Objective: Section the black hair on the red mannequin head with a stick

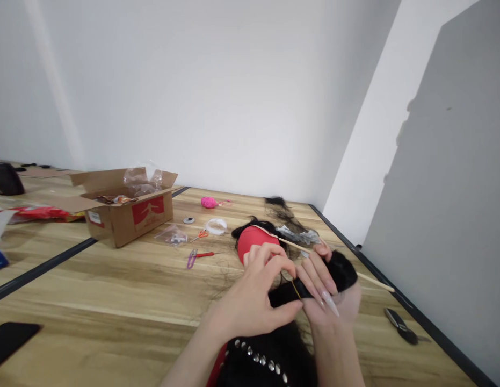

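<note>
A smooth bundle of black hair (282,294) with a thin yellow elastic band (297,290) round it lies between my hands. My right hand (324,285) is closed round the bundle, and a looped black end (341,270) sticks out past its fingers. From the other side, the thumb and fingers of my left hand (255,287) curl round the bundle beside the band. Below them is a dark garment or bag (269,357) with a row of silver studs. Behind my hands lie a red rounded piece (255,242) with black hair about it and a long thin wooden stick (374,280).
An open cardboard box (124,220) with plastic stands left. Nearby lie a pink yarn ball (208,202), a clear ring-shaped coil (216,226), orange scissors (200,235) and a red-handled hook tool (205,254). A car key (400,325) lies right, a black phone-like slab (12,341) left.
</note>
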A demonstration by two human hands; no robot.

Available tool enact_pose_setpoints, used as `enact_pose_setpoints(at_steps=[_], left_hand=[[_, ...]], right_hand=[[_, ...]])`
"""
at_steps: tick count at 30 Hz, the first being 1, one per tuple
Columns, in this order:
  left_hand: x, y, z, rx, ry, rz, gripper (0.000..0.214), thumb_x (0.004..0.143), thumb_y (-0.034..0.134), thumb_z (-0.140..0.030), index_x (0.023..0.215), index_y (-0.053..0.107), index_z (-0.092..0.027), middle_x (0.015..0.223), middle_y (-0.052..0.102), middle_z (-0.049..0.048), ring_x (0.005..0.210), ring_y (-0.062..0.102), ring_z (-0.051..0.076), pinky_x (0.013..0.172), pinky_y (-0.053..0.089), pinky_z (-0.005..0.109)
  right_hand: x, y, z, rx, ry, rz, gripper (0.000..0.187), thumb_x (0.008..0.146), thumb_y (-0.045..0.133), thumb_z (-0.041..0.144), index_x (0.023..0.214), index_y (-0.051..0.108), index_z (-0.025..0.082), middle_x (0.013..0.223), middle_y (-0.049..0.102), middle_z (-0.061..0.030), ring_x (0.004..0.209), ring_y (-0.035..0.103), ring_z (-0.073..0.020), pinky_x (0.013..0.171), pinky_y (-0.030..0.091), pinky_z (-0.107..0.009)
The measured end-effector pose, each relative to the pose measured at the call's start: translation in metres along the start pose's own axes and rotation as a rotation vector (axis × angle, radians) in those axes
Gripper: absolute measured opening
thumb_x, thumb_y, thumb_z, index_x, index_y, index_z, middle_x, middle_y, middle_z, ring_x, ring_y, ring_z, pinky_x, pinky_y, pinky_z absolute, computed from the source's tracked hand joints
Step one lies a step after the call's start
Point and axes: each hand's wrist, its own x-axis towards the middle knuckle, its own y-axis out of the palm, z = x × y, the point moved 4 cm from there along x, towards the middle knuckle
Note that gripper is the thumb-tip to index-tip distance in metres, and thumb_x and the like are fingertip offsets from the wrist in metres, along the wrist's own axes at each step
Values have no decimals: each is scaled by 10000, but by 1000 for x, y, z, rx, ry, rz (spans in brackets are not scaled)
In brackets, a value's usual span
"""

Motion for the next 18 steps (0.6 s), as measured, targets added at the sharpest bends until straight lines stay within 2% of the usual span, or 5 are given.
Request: enact_pose_setpoints(at_steps=[5, 10, 18], left_hand=[[1, 4, 1, 49, 11, 22, 203, 801, 694, -167, 922, 548, -240, 1156, 417, 26, 1091, 427, 224, 1050, 336, 443], [2, 4, -2, 22, 27, 34, 230, 805, 677, -143, 967, 544, -236, 1154, 440, 38, 1122, 448, 220, 1117, 290, 466], [2, 5, 1, 32, 30, 82, 160, 815, 684, -168, 842, 531, -209, 1164, 452, 39, 1107, 450, 219, 1098, 315, 433]], right_hand=[[0, -2, 1, -5, -18, -23, 157, 838, 491, 116, 728, 599, 143, 350, 380, 96, 299, 120, -72, 275, 345, -145], [-1, -1, 2, -7, -29, -26, 126, 822, 524, 119, 729, 607, 138, 353, 376, 99, 288, 160, -61, 282, 335, -142], [-2, 1, 2, -37, -27, 28, 51, 793, 594, 115, 751, 604, 142, 375, 382, 112, 287, 178, -52, 290, 325, -125]])
